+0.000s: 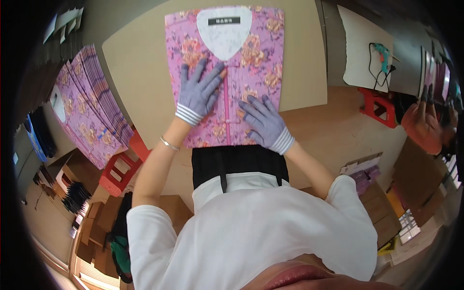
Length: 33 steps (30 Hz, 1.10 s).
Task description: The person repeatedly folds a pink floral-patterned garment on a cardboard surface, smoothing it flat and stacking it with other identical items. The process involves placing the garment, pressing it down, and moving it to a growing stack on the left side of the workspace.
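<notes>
A folded pink-purple floral garment [263, 77] lies flat before me, its neckline framing a white panel [224, 37] that carries a small black label. Down its middle runs a darker pink strip. My left hand [197, 96], in a grey-violet knit glove with a striped cuff, rests on the left half with fingers spread toward the neckline. Lower on the right half, my right hand [265, 123] lies in a matching glove, fingers stretched toward the middle strip. Neither hand grips anything; some fingertips show bare skin.
Beneath the garment is a large tan board [130, 58]. Overlapping floral garments [87, 121] lie at the left above a red plastic stool [118, 171]. At the right are a teal glue gun [382, 54] with a black cord, another red stool [378, 108] and another person's hand [425, 108].
</notes>
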Available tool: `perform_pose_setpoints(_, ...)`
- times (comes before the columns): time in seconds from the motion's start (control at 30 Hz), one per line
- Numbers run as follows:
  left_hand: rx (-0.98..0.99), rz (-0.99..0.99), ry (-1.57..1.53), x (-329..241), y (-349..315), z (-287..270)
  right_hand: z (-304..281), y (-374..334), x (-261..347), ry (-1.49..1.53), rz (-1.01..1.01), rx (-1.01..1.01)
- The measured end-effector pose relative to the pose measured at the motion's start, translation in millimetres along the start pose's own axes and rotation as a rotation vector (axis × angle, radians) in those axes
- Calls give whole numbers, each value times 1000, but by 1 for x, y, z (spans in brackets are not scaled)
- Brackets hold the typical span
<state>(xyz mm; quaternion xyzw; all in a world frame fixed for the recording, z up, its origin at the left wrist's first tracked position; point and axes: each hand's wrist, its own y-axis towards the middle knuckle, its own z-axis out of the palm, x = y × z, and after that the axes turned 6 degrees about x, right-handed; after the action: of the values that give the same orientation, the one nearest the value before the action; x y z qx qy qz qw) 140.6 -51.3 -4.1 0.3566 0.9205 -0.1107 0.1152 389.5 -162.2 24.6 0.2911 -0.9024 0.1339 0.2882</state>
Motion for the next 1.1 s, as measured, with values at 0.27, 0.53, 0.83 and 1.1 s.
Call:
perform_pose_setpoints(0.27,48,5,-55,-1,-3,2,-35,99,-112,-354,-160,143)
perform_pose_setpoints(0.53,-58,137,89,76,75,-33,-83,157,-163,-501,-282,220)
perform_pose_setpoints(0.83,-156,130,167,151,150,-58,-121,215,-190,-607,-245,-112)
perform_pose_setpoints(1.1,360,143,-17,-26,-37,-10,-7,54,-44,-369,-72,270)
